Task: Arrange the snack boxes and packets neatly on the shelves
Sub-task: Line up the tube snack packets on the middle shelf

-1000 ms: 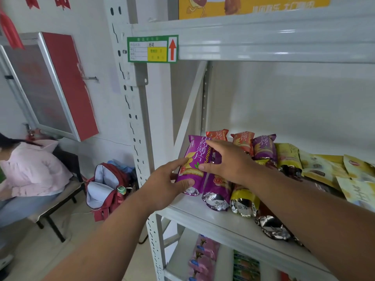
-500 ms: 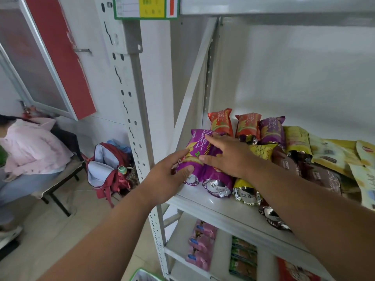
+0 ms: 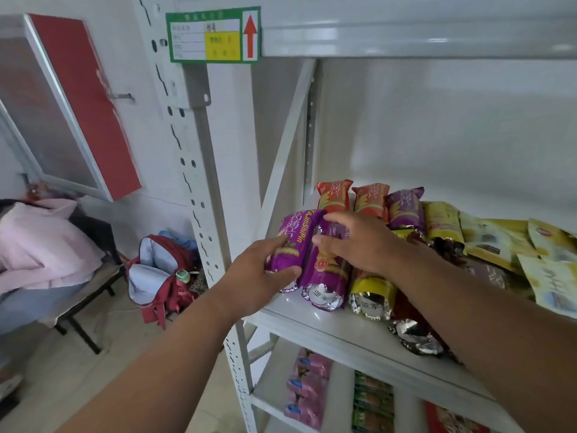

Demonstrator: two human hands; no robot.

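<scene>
Both on shelf (image 3: 327, 334): left hand (image 3: 256, 276) grips purple packet (image 3: 293, 242), right hand (image 3: 359, 242) presses neighbouring packet (image 3: 326, 271).

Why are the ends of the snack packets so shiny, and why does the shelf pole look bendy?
In the head view, the foil packet ends bounce the light back as white glare; also in the head view, the wide-angle lens bows the straight shelf post.

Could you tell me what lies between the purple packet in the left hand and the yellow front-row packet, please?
In the head view, a second purple packet lies there, under the right hand, beside the left hand's purple packet.
</scene>
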